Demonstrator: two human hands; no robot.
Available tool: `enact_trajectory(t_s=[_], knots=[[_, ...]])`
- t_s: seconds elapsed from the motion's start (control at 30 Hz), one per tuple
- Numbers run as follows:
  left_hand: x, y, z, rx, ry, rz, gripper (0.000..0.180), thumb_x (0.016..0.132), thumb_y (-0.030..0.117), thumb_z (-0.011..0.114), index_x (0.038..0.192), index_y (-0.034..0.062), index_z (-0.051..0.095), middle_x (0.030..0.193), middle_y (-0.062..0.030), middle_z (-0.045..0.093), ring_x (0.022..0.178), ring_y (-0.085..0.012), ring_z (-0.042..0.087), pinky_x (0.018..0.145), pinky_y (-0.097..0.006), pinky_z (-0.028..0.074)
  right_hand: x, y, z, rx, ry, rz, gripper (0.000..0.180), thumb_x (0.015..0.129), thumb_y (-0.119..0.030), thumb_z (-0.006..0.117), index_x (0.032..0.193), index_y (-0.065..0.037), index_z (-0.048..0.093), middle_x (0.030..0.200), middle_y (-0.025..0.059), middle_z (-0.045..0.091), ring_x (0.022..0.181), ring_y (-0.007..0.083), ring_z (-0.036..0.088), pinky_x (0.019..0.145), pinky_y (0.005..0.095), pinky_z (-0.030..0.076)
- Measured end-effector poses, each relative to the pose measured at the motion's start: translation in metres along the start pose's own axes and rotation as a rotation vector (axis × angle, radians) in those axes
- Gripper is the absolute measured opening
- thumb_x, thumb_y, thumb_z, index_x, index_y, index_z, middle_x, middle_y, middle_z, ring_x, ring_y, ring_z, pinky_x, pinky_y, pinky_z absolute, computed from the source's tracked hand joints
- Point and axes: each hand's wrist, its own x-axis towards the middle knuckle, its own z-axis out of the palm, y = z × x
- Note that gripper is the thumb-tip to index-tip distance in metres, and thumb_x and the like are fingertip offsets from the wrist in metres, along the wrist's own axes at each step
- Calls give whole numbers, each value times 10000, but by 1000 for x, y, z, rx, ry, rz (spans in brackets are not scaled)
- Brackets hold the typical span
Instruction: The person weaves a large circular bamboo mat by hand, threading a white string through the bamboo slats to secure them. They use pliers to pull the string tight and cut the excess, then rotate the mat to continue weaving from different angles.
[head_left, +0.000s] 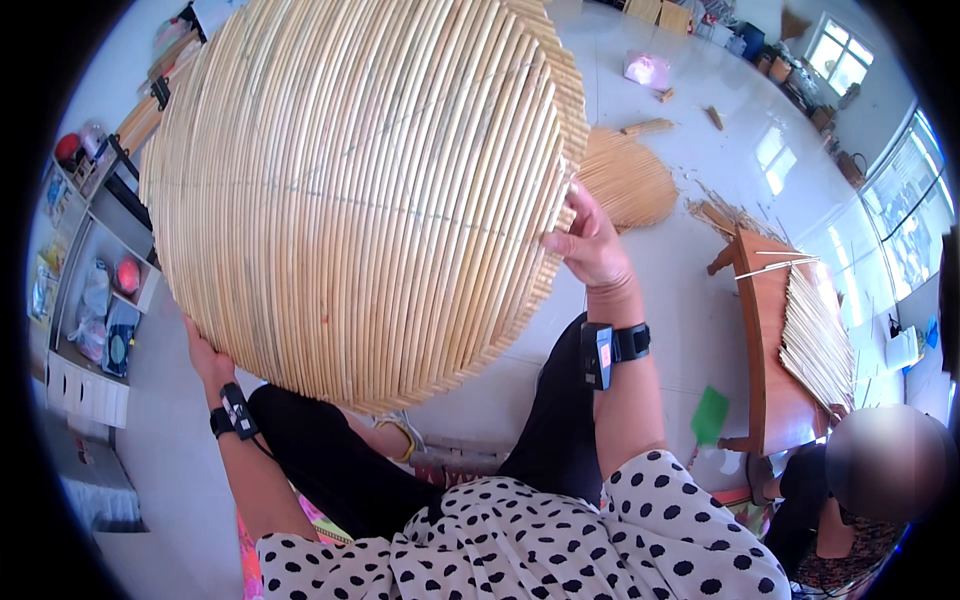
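Note:
A large round mat of pale straw stalks (350, 200), laid side by side with a stepped double edge, is held up in front of me. Gripping its right edge is my right hand (595, 245), thumb on the near face and fingers around the rim. My left hand (208, 352) is at the mat's lower left edge; its fingers pass behind the mat and are mostly hidden. Each wrist wears a black strapped device. The mat hangs above my knees and covers much of the floor beyond.
Another round stalk mat (630, 180) lies on the floor, with loose stalks (735, 215) beside it. At right, a person sits by a wooden table (765, 340) bearing a part-made stalk mat (815, 330). A green fly swatter (710, 415) stands nearby. Shelves (100, 240) line the left.

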Motion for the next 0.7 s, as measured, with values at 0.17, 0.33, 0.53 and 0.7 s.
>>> enact_trajectory(t_s=[0.17, 0.33, 0.53, 0.7], knots=[[3, 0, -9, 9, -14, -4, 581, 981, 420, 497, 1385, 9, 421, 1380, -105, 501, 1220, -248, 510, 1017, -376, 421, -2, 7, -2, 96, -32, 16, 830, 725, 56, 748, 1436, -2, 324, 1413, 88, 441, 1207, 157, 515, 968, 281, 479], [-12, 2, 4, 14, 15, -4, 604, 977, 437, 498, 1393, 8, 410, 1392, -114, 487, 1226, -256, 502, 1025, -379, 412, -3, 6, -5, 173, -25, 36, 802, 749, 29, 723, 1440, 15, 314, 1411, 87, 443, 1222, 152, 502, 958, 271, 477], [-7, 1, -2, 35, 26, -1, 622, 967, 452, 511, 1397, 15, 408, 1393, -114, 487, 1232, -259, 498, 1024, -384, 413, -4, 3, 7, 222, 0, 19, 769, 766, -43, 717, 1430, 16, 335, 1382, 94, 476, 1201, 164, 518, 991, 290, 439], [1, 0, -9, -9, 2, -17, 594, 970, 440, 505, 1388, 25, 421, 1386, -109, 494, 1225, -261, 505, 1019, -389, 422, -5, 8, 5, 241, 14, 45, 758, 756, -76, 700, 1424, 2, 351, 1346, 114, 507, 1209, 199, 515, 1031, 321, 398]])
